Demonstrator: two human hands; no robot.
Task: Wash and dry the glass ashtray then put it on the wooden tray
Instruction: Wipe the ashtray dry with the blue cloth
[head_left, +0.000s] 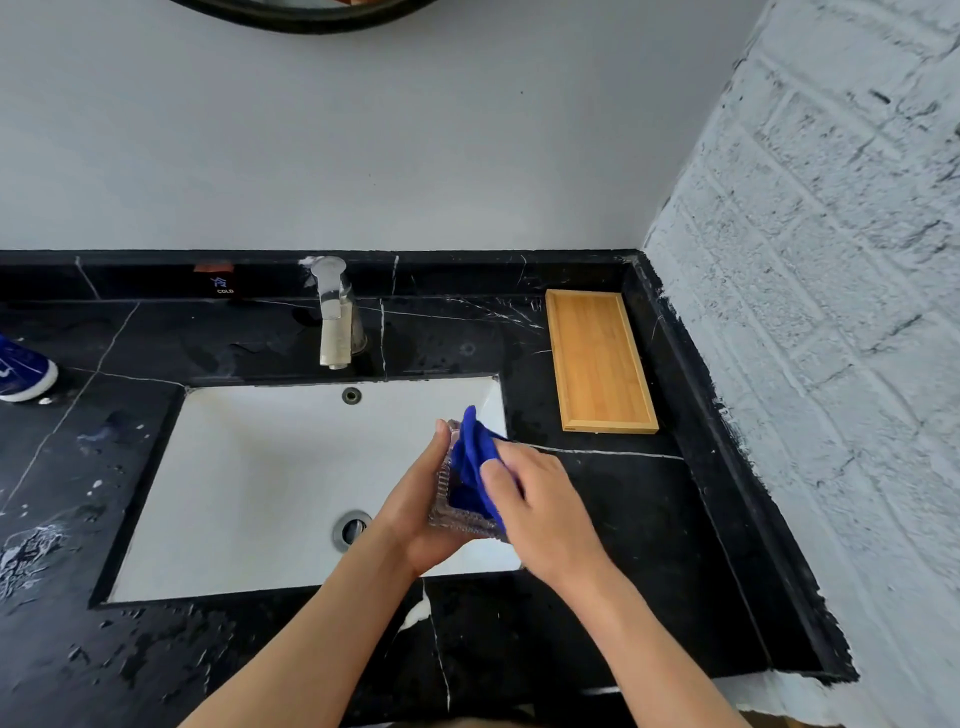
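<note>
Counter (623, 545): black marble, wet patches, wraps the sink.
Sink (249, 493): white basin, under both hands.
Tray (597, 358): wooden, bare, right of the sink by the wall.
Tap (335, 317): behind the sink.
Left hand (421, 509): closed around the ashtray (457, 517), tilted on edge over the sink's right side.
Right hand (540, 499): presses a blue cloth (472, 457) into the ashtray.

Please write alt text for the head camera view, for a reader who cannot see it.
Over a white sink, the left hand holds a glass ashtray while the right hand wipes it with a blue cloth. An empty wooden tray lies on the black counter.
</note>
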